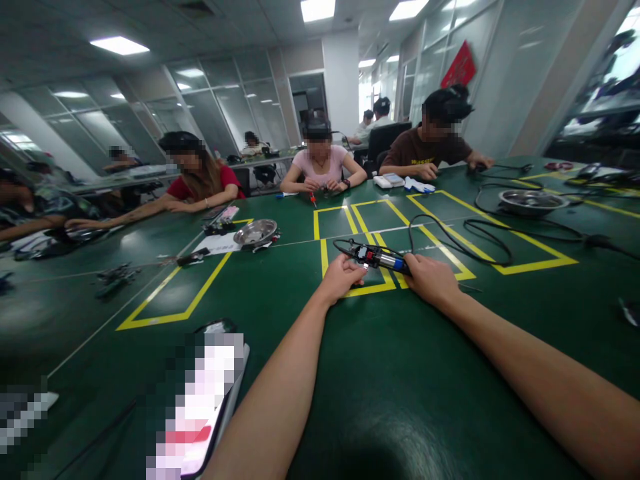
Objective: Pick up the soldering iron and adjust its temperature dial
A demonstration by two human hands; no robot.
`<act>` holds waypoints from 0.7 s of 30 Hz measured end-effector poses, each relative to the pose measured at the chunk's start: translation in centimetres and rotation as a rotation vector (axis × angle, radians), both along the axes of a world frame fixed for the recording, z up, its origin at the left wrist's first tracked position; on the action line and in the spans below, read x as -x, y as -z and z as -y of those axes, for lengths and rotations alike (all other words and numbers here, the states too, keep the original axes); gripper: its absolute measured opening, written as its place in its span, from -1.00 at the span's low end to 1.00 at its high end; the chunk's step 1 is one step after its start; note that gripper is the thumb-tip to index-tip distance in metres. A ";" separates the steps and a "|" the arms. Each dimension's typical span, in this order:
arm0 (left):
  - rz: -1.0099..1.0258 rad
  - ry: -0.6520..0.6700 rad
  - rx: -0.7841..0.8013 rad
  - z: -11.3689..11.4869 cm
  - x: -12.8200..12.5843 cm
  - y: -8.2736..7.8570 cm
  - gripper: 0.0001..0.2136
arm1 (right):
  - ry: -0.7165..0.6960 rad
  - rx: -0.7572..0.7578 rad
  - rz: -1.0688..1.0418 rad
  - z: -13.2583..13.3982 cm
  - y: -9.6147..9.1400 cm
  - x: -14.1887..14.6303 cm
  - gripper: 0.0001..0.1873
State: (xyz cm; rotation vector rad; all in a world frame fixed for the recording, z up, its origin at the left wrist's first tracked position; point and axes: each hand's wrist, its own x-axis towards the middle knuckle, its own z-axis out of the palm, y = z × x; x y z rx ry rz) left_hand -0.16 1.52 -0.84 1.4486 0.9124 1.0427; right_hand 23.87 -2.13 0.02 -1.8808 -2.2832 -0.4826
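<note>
My left hand (345,277) is closed, thumb and fingers pinching the left end of a small black assembly (363,252) with red and silver details. A thin black cable loops out from that end. My right hand (433,277) wraps round the black end of a silver-and-blue cylindrical tool (390,261), which looks like an electric screwdriver. The tool lies in line with the assembly and meets it; where exactly they touch is too small to make out. Both are held just above the green table (400,373), over yellow tape outlines (370,290).
A black cord (480,250) curls across the table to the right. Metal bowls (256,232) (533,201) stand at left and far right. A phone (205,407) lies near my left forearm. Loose black parts (117,279) lie further left. Several people sit across the table.
</note>
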 end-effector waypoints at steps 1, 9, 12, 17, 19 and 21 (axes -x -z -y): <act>-0.013 0.000 -0.002 0.0 0.0 0.0 -0.54 | -0.001 0.005 0.000 0.0 0.0 0.0 -0.74; -0.061 0.002 -0.040 0.0 0.1 0.3 -0.51 | -0.009 -0.006 0.008 0.1 0.0 -0.1 -0.76; -0.056 0.005 -0.024 -0.1 0.1 0.5 -0.51 | -0.017 -0.011 0.010 0.1 0.0 -0.1 -0.75; -0.007 0.007 0.016 0.0 0.0 0.3 -0.51 | -0.019 -0.006 0.009 0.2 -0.2 0.1 -0.75; 0.014 0.018 0.022 0.0 -0.1 0.2 -0.51 | -0.013 0.006 0.009 0.2 -0.3 0.1 -0.75; 0.026 0.033 0.024 0.0 -0.1 0.3 -0.51 | -0.010 0.015 0.007 0.2 -0.3 0.1 -0.75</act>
